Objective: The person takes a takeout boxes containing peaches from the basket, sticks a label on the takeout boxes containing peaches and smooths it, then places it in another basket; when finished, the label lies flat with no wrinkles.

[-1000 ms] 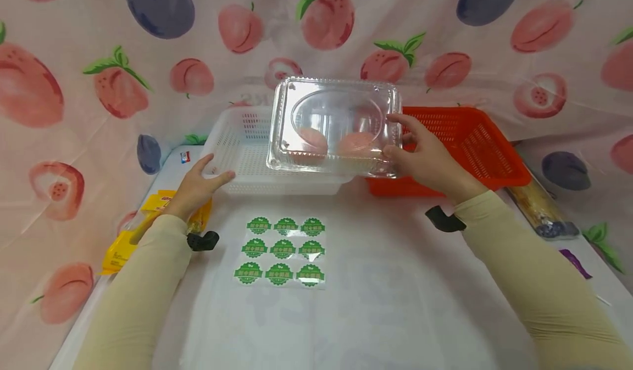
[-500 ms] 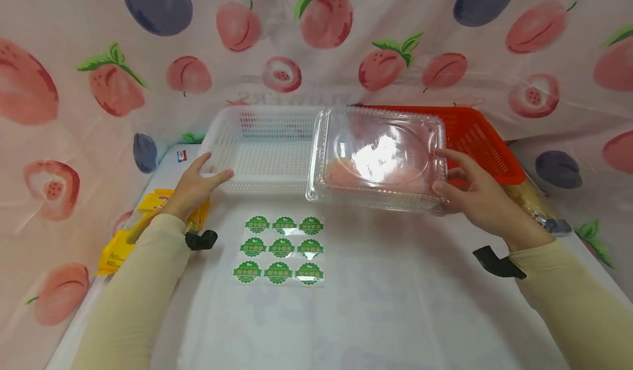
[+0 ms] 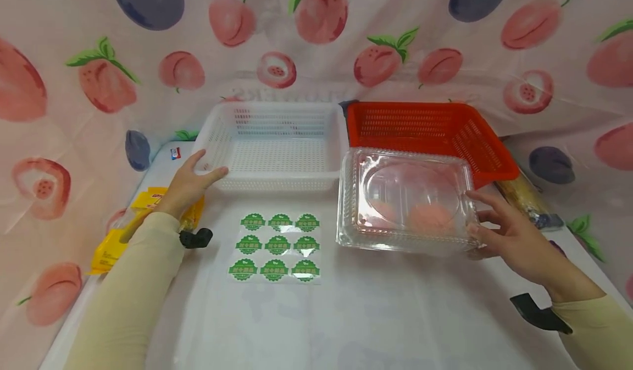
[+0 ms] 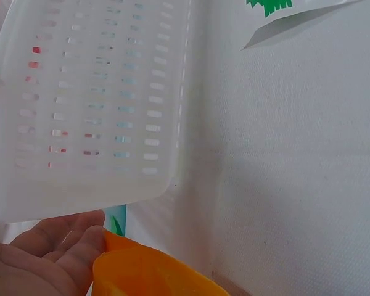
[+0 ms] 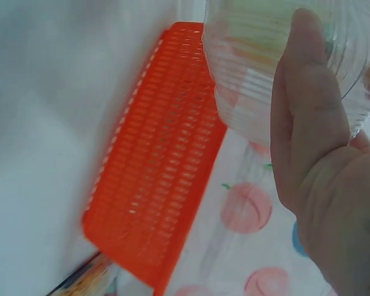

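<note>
My right hand (image 3: 514, 238) pinches the right edge of a clear lidded plastic box (image 3: 415, 177), thumb and fingers on either side. Rounded peach-pink shapes show through its lid. The box hangs over the table in front of the red basket (image 3: 487, 139) and overlaps its front in the head view. In the right wrist view the thumb (image 5: 308, 80) lies along the ribbed side of the box. My left hand (image 3: 190, 183) is at the left front corner of the white basket (image 3: 277, 183), thumb and forefinger spread at its rim.
A sheet of green round stickers (image 3: 277, 246) lies flat on the white table. Yellow packaging (image 3: 111, 252) sits under the left forearm. At the right, a long clear-wrapped packet (image 3: 526, 202) lies beside the red basket. A small red-and-blue wrapper (image 3: 175, 153) rests back left.
My right hand has carried the clear box from over the baskets to the right and toward me, lower in view. The left hand has stayed at the white basket's corner.
</note>
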`<state>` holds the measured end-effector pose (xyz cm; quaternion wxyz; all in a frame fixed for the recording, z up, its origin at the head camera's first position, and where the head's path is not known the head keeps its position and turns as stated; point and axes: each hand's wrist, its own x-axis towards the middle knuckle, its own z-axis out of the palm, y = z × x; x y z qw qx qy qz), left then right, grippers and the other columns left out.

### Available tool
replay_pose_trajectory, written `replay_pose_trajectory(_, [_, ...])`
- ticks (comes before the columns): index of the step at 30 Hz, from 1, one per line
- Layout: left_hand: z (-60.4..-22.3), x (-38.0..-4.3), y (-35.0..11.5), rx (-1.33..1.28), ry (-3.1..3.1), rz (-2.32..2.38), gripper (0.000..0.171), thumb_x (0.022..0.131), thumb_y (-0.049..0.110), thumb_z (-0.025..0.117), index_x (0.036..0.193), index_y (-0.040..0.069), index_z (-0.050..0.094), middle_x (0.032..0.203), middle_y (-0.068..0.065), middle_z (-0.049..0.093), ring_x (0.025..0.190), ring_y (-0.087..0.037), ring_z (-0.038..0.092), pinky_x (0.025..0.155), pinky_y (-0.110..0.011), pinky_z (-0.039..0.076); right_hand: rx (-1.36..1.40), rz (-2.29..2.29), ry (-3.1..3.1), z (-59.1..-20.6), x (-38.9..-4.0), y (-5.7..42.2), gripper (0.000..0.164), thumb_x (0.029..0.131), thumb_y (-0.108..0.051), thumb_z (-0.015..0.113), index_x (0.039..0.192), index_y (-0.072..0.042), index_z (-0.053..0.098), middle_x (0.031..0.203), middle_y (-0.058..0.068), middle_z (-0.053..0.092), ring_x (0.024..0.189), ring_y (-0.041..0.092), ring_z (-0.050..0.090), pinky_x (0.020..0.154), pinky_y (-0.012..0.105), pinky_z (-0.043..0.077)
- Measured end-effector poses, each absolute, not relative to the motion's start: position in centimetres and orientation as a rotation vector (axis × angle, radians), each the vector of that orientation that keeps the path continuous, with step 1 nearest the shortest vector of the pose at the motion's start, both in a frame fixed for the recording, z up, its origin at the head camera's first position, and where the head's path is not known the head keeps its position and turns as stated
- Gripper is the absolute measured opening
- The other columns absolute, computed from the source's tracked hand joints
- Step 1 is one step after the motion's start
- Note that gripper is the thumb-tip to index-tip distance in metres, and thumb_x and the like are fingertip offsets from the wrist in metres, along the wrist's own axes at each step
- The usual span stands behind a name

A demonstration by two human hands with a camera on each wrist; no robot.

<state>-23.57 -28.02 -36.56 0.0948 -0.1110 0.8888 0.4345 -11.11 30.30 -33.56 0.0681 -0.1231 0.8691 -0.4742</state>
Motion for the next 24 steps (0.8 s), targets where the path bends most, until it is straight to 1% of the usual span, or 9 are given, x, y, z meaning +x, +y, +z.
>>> replay_pose_trajectory(4, [-36.5,-23.6,-28.1,-0.330,2.640,1.278,0.118,0.073,0.083,0.062,0.162,0.034,0.001,0.167,-0.016,-0.001,0.146,-0.050,0.010,0.108,-0.075,0.017,-0.310,-1.463,2.551,-34.2,-10.2,31.3,0.067,0.103,-0.007,0.056,0.159,-0.025,0.024,0.134,0.027,0.040,0.096,0.004,0.062,0.065,0.039,0.061])
replay_pose_trajectory(5, [-36.5,-23.6,-28.1,-0.329,2.637,1.277,0.119,0.072,0.084,0.062,0.162,0.035,0.000,0.167,-0.015,-0.002,0.147,-0.050,0.009,0.108,-0.075,0.016,-0.302,-1.463,2.545,-34.4,-10.0,31.4,0.067,0.103,-0.007,0.056,0.159,-0.024,0.023,0.133,0.028,0.040,0.095,0.005,0.062,0.065,0.039,0.061])
replay_pose_trajectory(8, [-36.5,-23.8,-28.1,-0.331,2.626,1.277,0.121,0.070,0.085,0.062,0.161,0.035,0.000,0.167,-0.014,-0.003,0.147,-0.049,0.007,0.108,-0.075,0.015,-0.258,-1.439,2.530,-34.9,-9.8,31.8,0.068,0.104,-0.010,0.055,0.160,-0.026,0.021,0.133,0.031,0.041,0.096,0.005,0.061,0.067,0.038,0.061])
replay_pose_trajectory(10, [-36.5,-23.8,-28.1,-0.329,2.620,1.280,0.122,0.070,0.085,0.062,0.161,0.035,0.000,0.167,-0.014,-0.004,0.148,-0.048,0.005,0.108,-0.075,0.014,-0.230,-1.425,2.518,-35.2,-9.8,32.0,0.067,0.104,-0.013,0.055,0.160,-0.024,0.020,0.134,0.031,0.041,0.098,0.011,0.062,0.068,0.039,0.061])
replay_pose_trajectory(13, [-36.6,-23.8,-28.2,-0.329,2.622,1.274,0.120,0.072,0.084,0.062,0.162,0.034,-0.001,0.167,-0.015,-0.003,0.148,-0.049,0.006,0.108,-0.075,0.014,-0.182,-1.388,2.496,-35.5,-10.2,31.9,0.068,0.104,-0.018,0.056,0.160,-0.022,0.018,0.135,0.031,0.041,0.104,0.024,0.060,0.071,0.039,0.061])
replay_pose_trajectory(16, [-36.6,-23.8,-28.2,-0.315,2.630,1.272,0.118,0.074,0.082,0.061,0.162,0.033,0.000,0.167,-0.015,-0.003,0.147,-0.049,0.006,0.109,-0.075,0.013,-0.147,-1.350,2.481,-35.8,-10.7,31.8,0.068,0.104,-0.022,0.057,0.160,-0.018,0.018,0.134,0.032,0.043,0.103,0.034,0.060,0.071,0.039,0.061])
replay_pose_trajectory(20, [-36.6,-23.7,-28.2,-0.284,2.640,1.278,0.116,0.076,0.081,0.061,0.162,0.031,0.000,0.167,-0.016,-0.003,0.147,-0.049,0.005,0.110,-0.074,0.012,-0.120,-1.323,2.464,-36.1,-11.2,31.5,0.068,0.103,-0.025,0.058,0.159,-0.014,0.020,0.132,0.031,0.045,0.099,0.034,0.061,0.071,0.038,0.061])
replay_pose_trajectory(24, [-36.5,-23.7,-28.1,-0.259,2.646,1.284,0.116,0.078,0.079,0.061,0.162,0.029,0.000,0.166,-0.016,-0.004,0.148,-0.049,0.004,0.110,-0.073,0.012,-0.105,-1.301,2.451,-36.4,-11.8,31.4,0.070,0.103,-0.027,0.059,0.160,-0.014,0.019,0.132,0.030,0.045,0.097,0.032,0.061,0.072,0.039,0.061])
